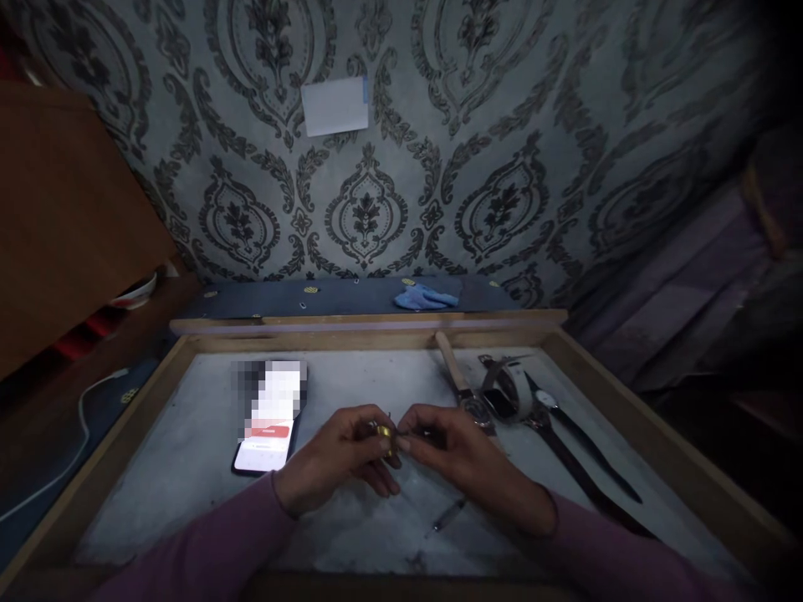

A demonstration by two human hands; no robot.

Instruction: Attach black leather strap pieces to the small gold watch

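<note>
My left hand [345,451] pinches a small shiny gold-coloured piece [385,431] between thumb and fingers, over the middle of the tray. It may be part of a watch, but its kind is too small to tell. Close against it, my right hand [439,439] has thumb and fingertips pressed together at the piece's right side. Whatever those fingertips hold is hidden. Below my right hand lies a thin pen-like tool [447,516]. Several wristwatches lie to the right, among them a tan-strapped watch [475,408], a square dark-faced watch [498,403] and a black-strapped watch [547,400].
A wooden-rimmed tray [370,341] with a pale base surrounds the work. On its left lies a lit phone [263,456]. Behind the rim is a crumpled blue cloth [425,297]. A white cable [81,418] runs along the left, beside a wooden cabinet [75,217].
</note>
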